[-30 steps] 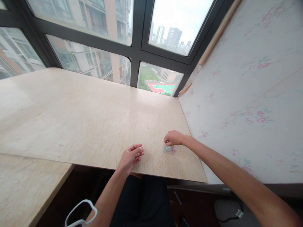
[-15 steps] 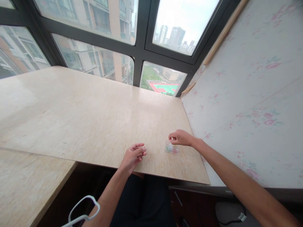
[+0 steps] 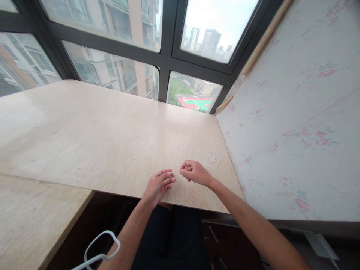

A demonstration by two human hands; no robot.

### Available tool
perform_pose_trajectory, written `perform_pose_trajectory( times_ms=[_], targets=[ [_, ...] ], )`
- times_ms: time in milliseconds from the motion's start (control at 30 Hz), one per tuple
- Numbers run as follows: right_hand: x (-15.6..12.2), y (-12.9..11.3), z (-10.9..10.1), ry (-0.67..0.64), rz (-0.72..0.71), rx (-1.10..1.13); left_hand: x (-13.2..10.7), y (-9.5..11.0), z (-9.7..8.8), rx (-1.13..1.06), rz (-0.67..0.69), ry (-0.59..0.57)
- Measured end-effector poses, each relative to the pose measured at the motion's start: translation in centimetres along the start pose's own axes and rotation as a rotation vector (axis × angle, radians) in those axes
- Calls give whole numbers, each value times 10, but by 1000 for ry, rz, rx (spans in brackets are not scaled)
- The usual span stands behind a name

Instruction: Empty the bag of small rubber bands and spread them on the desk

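Observation:
My left hand rests at the near edge of the beige stone tabletop, its fingers curled with the tips pinched on a tiny pale item I cannot name. My right hand sits just right of it, also pinched shut on something small; the two sets of fingertips are almost touching. A small clear white piece lies on the table beyond my right hand. The little clear container of coloured bits seen earlier is hidden behind my right hand.
A flowered wall panel closes the right side. Dark-framed windows stand behind the table. A lower beige surface lies at the left, and a white loop-shaped object shows near my left forearm.
My right hand left the small clear container and moved left to meet my left hand's fingertips. My left hand stayed almost still.

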State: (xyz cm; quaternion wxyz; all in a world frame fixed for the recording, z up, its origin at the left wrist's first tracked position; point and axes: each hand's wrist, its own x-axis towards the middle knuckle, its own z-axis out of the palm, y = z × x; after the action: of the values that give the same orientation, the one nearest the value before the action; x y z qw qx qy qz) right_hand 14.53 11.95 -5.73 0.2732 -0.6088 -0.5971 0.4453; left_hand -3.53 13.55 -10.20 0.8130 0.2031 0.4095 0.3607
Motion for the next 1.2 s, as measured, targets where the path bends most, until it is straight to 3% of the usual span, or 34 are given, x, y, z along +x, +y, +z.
perform_pose_trajectory(
  times_ms=[233,900,1067,1200],
  targets=[
    [7,1,22,5,142,101,1,-3,-3,-17,12,-33],
    [8,1,26,71,174,80,5,-10,-7,29,67,-31],
    [5,6,11,99,165,109,5,-10,-8,45,63,-17],
    [-1,17,-26,198,162,-15,5,-11,-8,60,63,0]
  ],
)
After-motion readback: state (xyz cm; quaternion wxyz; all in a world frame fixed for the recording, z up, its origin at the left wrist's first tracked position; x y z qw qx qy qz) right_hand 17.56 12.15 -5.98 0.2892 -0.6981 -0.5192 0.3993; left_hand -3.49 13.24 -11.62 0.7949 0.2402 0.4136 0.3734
